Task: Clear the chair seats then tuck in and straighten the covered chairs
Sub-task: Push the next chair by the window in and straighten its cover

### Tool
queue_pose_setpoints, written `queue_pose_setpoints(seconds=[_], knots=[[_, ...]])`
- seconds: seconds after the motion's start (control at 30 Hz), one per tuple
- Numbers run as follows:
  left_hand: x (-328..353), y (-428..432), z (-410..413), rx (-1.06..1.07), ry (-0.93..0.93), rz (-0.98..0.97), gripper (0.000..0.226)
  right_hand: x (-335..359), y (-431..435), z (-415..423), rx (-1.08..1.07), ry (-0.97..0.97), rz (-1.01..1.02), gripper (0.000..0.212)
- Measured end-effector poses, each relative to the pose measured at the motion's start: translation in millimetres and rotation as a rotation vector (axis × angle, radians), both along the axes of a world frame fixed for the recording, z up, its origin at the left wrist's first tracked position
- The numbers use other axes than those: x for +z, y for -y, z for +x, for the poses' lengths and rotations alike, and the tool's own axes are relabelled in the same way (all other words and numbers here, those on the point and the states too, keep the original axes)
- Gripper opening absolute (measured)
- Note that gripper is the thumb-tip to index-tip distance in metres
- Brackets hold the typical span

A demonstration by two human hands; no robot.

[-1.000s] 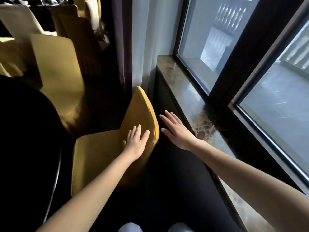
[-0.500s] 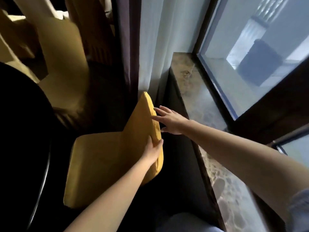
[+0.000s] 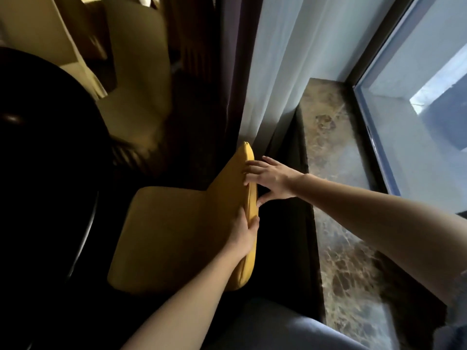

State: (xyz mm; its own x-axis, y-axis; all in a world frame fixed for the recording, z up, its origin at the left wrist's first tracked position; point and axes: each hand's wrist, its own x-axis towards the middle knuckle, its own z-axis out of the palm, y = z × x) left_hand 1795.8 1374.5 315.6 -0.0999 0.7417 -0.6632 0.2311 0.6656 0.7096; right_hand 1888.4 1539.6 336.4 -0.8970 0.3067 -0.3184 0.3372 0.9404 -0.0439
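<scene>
I see yellow-covered chair point(image 3: 171, 231) backrest top edge clamped in both grips: left hand point(image 3: 243, 233) lower, right hand point(image 3: 271, 179) upper (thumb behind).

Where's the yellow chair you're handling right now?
Centre of the head view: the yellow chair stands between the dark round table on its left and the marble windowsill on its right.

Both forearms are bare from wrist to elbow, with no watch, bracelet or ring visible on the left hand point(image 3: 243, 234) or the right hand point(image 3: 271, 179). A grey-blue trouser leg point(image 3: 283, 327) fills the frame's 6 o'clock edge. At 4 o'clock, in the corner, a scrap of blue-grey sleeve point(image 3: 454, 335) shows, blurred.
</scene>
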Motion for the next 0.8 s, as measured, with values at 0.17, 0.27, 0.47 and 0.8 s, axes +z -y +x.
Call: queue_pose_setpoints(seconds=[0.17,0.27,0.47,0.8], knots=[[2,5,2,0.017,-0.005,0.024,0.06,5,2,-3,-0.009,-0.012,-0.014,0.067],[5,23,2,-0.002,-0.016,0.019,0.059,6,12,-9,0.002,-0.016,-0.047,0.068],[-10,89,-16,0.043,-0.053,0.02,0.061,-7,51,-30,0.009,0.022,-0.167,0.077],[-17,172,-99,0.276,0.038,-0.05,0.067,-34,114,-115,0.047,-0.13,-0.286,0.069]])
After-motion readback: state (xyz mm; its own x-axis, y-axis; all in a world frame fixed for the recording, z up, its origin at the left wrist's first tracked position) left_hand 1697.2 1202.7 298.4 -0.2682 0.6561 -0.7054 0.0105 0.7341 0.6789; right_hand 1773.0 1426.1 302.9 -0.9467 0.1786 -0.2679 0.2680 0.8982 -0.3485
